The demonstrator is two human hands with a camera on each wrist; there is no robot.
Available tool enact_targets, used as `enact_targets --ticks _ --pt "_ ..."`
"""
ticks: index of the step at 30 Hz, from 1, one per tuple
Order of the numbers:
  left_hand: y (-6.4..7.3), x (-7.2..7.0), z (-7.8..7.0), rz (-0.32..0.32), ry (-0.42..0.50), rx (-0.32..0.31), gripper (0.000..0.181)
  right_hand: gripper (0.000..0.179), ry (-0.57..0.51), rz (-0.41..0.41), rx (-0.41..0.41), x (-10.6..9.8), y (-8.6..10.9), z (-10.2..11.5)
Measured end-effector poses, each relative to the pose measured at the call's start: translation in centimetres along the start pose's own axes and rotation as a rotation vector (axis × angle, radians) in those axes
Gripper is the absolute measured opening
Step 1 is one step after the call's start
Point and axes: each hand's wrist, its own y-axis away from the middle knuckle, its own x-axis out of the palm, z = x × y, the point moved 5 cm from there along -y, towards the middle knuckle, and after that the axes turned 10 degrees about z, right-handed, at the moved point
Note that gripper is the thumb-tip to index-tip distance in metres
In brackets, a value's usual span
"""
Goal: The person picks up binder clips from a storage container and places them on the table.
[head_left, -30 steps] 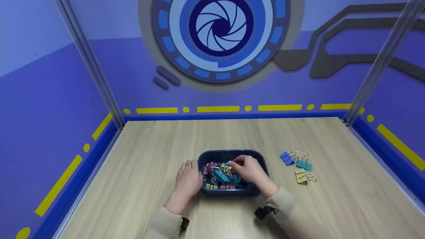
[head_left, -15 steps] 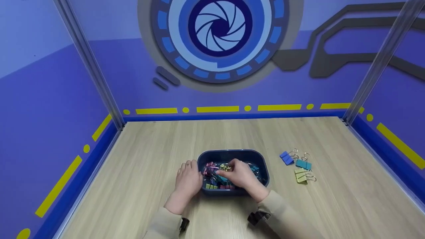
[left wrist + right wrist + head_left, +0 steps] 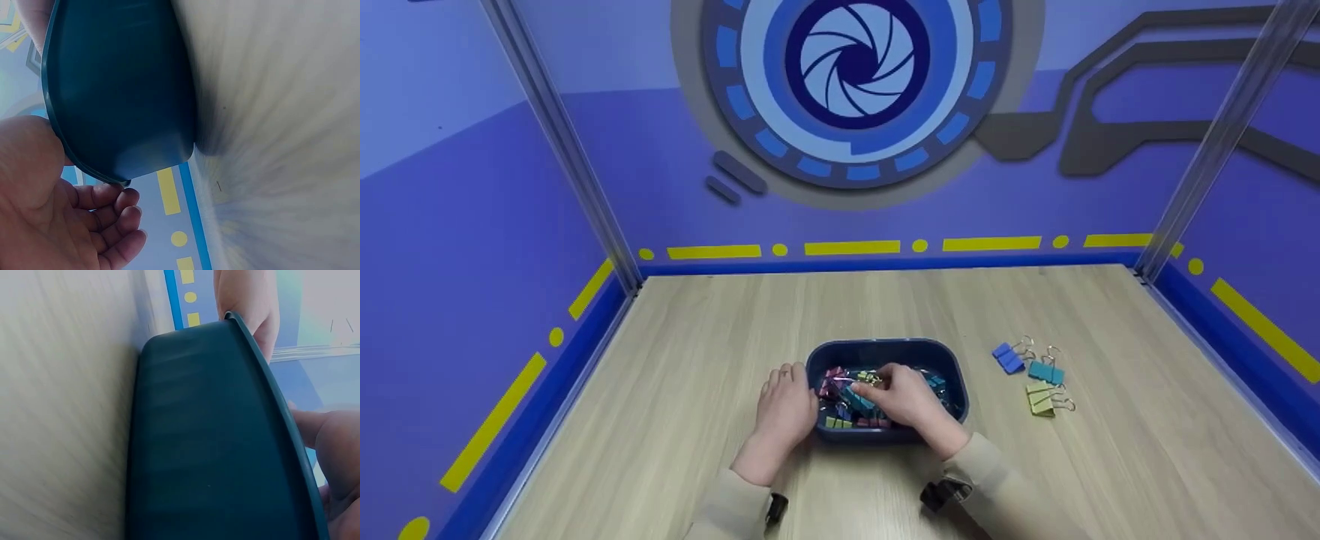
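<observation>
"Since a second ago the right hand [image 3: 909, 395] has slid left and deeper over the box [image 3: 840, 437]; the left hand [image 3: 786, 401] has stayed put."

"Is the right one gripping anything?"

"I can't tell. Its thumb and fingers are bent down by some yellow-green clips [image 3: 868, 377], and the fingertips are partly hidden."

"And the left?"

"Loose, fingers lightly bent, resting against the box's left end."

"What else is in the box?"

"Pink clips [image 3: 832, 381] at the left, a teal clip [image 3: 859, 397] near the middle, others jumbled around them."

"Beyond it?"

"Right of the box, on the desk [image 3: 720, 322], three more clips lie close together: blue [image 3: 1009, 358] farthest, then teal [image 3: 1046, 372], then yellow-green [image 3: 1042, 401] nearest."
</observation>
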Motion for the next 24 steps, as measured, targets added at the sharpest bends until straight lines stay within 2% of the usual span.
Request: enact_targets --ticks 5,9,18,24 --pt "0.0 -0.1 0.0 -0.002 -0.002 0.003 0.029 0.056 -0.026 -0.009 -0.002 0.1 -0.1 -0.1" --pt "-0.1 0.0 0.0 0.022 -0.001 -0.011 0.03 0.055 -0.061 -0.017 0.005 -0.1 -0.2 -0.3" --pt "-0.2 0.1 0.1 0.022 -0.011 -0.003 0.029 0.047 -0.227 0.015 0.039 -0.6 -0.4 -1.0" --pt "-0.1 0.0 0.0 0.018 -0.01 -0.002 0.028 0.049 -0.374 0.05 0.023 -1.1 -0.5 -1.2"
